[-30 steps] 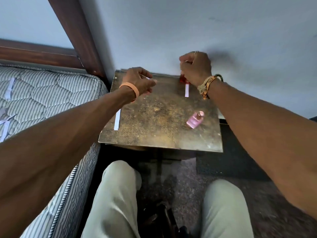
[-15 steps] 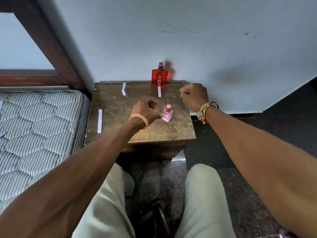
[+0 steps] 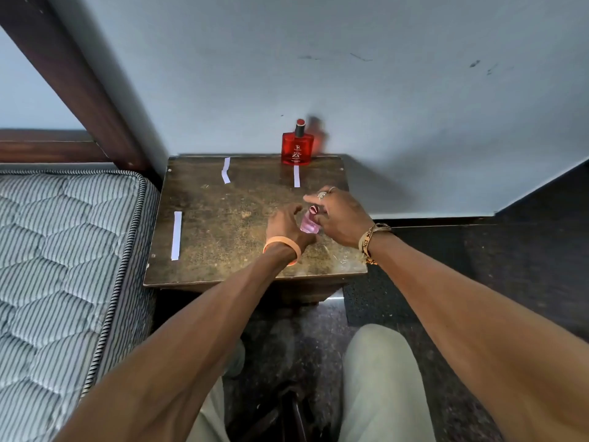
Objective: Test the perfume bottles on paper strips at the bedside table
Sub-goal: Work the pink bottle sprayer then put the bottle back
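Landmark for all places: the pink perfume bottle (image 3: pixel 309 223), small, upright or slightly tilted, near the middle-right of the desk (image 3: pixel 223 224).

1. Mattress (image 3: pixel 63 250), far left of the bottle, beside the desk; not part of the step.
2. Long paper strip (image 3: pixel 176 235), well left of the bottle, flat along the desk's left edge.
3. Bent paper strip (image 3: pixel 226 170), left of and behind the bottle, near the back edge.
4. Left hand (image 3: pixel 285 223), touching or just short of the bottle's left side. Grip: fingers curved and half open around the body; whether contact is firm cannot be told.
5. Pink perfume bottle, between the two hands; its cap (image 3: pixel 313 209) appears still on.
6. Short paper strip (image 3: pixel 296 176), behind the bottle, lying in front of the red perfume bottle (image 3: pixel 296 148), which stands at the back against the wall.
7. Right hand (image 3: pixel 341 218), just right of the bottle. Grip: fingers spread, tips coming over the cap, nothing held yet as far as can be seen.

Step in hand, as judged: take up the pink bottle and uncap it. Handling note: steady the body low with the left hand, pull the cap straight up with the right, keep the nozzle away from the face, then spray onto an unused strip, probably one of those to the left. Small glass tips easily; do not nudge it sideways.
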`<act>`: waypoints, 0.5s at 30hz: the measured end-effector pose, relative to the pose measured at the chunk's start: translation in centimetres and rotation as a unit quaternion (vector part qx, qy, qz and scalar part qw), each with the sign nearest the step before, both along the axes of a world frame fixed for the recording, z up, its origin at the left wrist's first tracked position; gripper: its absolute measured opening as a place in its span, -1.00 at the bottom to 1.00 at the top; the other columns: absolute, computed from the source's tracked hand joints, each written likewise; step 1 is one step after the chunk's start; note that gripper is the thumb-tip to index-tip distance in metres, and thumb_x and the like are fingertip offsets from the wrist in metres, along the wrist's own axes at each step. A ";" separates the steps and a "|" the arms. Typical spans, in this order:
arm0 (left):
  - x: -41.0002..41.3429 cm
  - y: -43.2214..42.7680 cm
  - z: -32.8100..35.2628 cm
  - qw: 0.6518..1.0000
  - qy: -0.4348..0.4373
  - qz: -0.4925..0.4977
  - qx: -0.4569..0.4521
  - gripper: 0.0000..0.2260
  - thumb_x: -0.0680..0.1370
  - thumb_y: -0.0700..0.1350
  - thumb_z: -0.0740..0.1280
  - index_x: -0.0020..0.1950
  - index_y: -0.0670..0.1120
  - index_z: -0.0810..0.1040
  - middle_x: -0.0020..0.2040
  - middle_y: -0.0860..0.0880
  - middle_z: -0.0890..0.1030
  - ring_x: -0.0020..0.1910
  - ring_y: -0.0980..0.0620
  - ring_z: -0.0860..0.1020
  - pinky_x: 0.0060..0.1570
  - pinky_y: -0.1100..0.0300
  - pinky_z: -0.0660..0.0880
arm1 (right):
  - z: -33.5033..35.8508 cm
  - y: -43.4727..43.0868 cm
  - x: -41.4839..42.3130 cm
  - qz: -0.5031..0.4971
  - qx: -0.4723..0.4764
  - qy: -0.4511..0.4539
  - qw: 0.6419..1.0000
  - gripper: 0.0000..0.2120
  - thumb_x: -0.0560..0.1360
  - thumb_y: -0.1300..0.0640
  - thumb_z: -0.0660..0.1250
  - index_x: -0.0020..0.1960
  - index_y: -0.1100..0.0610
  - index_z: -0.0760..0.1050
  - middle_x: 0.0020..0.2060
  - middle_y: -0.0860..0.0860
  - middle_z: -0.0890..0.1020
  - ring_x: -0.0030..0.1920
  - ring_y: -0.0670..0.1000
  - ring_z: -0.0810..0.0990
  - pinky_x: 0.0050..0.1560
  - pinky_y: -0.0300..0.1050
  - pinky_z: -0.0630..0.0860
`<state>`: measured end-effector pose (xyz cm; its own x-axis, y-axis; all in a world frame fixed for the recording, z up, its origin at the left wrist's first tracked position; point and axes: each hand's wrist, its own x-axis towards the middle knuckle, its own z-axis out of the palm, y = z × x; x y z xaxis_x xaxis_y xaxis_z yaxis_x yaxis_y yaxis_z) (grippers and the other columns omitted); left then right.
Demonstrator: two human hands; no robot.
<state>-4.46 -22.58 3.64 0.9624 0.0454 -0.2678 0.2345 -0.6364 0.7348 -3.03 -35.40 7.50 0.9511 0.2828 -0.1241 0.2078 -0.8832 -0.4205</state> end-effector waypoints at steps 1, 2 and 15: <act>0.1 -0.2 -0.4 1.000 0.001 0.002 -0.005 -0.38 0.25 -0.10 0.59 0.28 -0.07 0.53 0.22 -0.06 0.61 0.16 -0.05 0.58 0.11 0.12 0.52 | -0.1 0.1 0.0 0.008 -0.005 -0.002 1.000 -0.62 0.56 0.24 0.28 0.37 0.09 0.49 0.17 0.08 0.56 0.17 0.09 0.53 0.18 0.00 0.49; 0.3 -0.4 -0.7 1.000 0.002 0.003 -0.012 -0.44 0.25 -0.11 0.58 0.24 -0.07 0.56 0.17 -0.05 0.64 0.11 -0.04 0.60 0.06 0.15 0.53 | -0.3 0.1 0.1 0.014 -0.011 -0.005 1.000 -0.66 0.56 0.22 0.28 0.32 0.10 0.53 0.14 0.08 0.57 0.13 0.09 0.54 0.15 0.00 0.50; 0.9 -1.2 -1.7 0.999 -0.025 0.029 0.030 -0.87 0.33 -0.03 0.41 -0.34 0.00 0.49 -0.41 0.04 0.55 -0.36 0.00 0.53 -0.29 0.25 0.39 | -1.0 -0.5 1.3 0.122 -0.108 -0.063 0.985 -0.82 0.58 0.04 0.28 0.04 0.14 0.54 -0.11 0.05 0.60 -0.13 0.04 0.56 -0.18 -0.12 0.48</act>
<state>-3.53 -23.82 1.90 0.9696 0.1160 -0.2153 0.2367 -0.6661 0.7073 -1.74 -35.90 6.46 0.8698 0.4848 -0.0918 0.4635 -0.8666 -0.1849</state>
